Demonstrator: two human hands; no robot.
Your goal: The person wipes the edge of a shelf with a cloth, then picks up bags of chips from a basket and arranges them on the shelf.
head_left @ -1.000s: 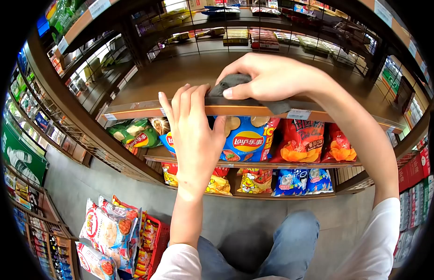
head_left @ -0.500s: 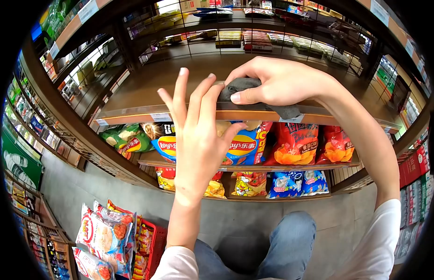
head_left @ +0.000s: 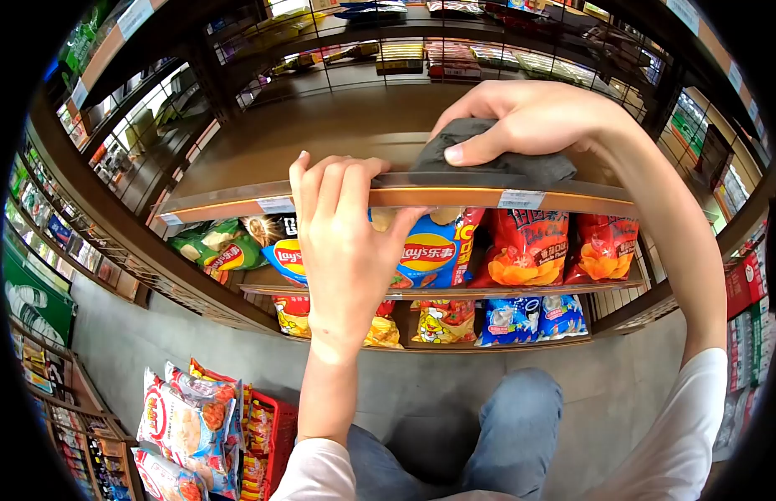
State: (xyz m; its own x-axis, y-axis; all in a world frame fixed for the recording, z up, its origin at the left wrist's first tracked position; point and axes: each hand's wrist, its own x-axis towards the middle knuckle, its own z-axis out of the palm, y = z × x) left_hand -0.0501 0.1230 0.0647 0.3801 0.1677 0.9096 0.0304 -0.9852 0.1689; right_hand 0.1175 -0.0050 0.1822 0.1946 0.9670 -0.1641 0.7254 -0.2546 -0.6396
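My right hand [head_left: 534, 117] grips a dark grey cloth [head_left: 526, 167], bunched under its fingers and pressed on the front part of a brown shelf board [head_left: 321, 121]. Part of the cloth spreads to the right along the lip. To its left, my left hand [head_left: 344, 230] holds the shelf's front edge [head_left: 455, 197], fingers curled over the top and thumb below. Price labels [head_left: 522, 199] sit on that edge. Just beneath are blue chip bags [head_left: 428, 255], partly behind my left hand, and red chip bags [head_left: 528, 250].
A lower shelf holds more snack bags [head_left: 522, 321]. On the floor at lower left stands a red basket [head_left: 281, 430] with large snack bags [head_left: 187, 426] by it. A wire grid [head_left: 346, 50] backs the shelf, with goods behind it. My knee [head_left: 522, 417] is close below.
My right hand has slid the cloth rightward along the shelf, and the cloth lies more spread out. My left hand's raised fingers have come down and curled over the shelf edge.
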